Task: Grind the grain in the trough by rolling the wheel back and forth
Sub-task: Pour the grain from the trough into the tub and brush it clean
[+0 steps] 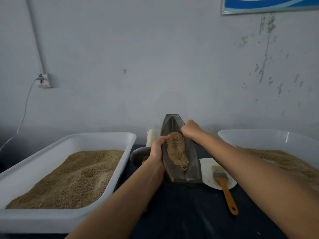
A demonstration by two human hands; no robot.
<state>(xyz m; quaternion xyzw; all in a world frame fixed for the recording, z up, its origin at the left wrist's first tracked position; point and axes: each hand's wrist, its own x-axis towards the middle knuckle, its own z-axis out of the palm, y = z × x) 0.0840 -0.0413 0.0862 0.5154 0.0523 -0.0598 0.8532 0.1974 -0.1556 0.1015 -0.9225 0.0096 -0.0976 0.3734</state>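
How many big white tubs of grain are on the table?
2: one white tub left of the trough, another white tub at the right, partly hidden by an arm.

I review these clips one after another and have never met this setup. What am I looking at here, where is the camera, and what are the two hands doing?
No robot here: a person works bare-handed, filmed by a wide-angle camera on their head, looking forward and down. In the middle sits a dark grey boat-shaped metal trough holding a heap of tan grain. The left hand grips its left rim; the right hand curls over its right rim. The dark grinding wheel with a pale handle lies unused left of the trough. On the dark cloth-covered table also stand two white plastic tubs of grain, left and right, plus a yellow-handled brush on a white round plate.
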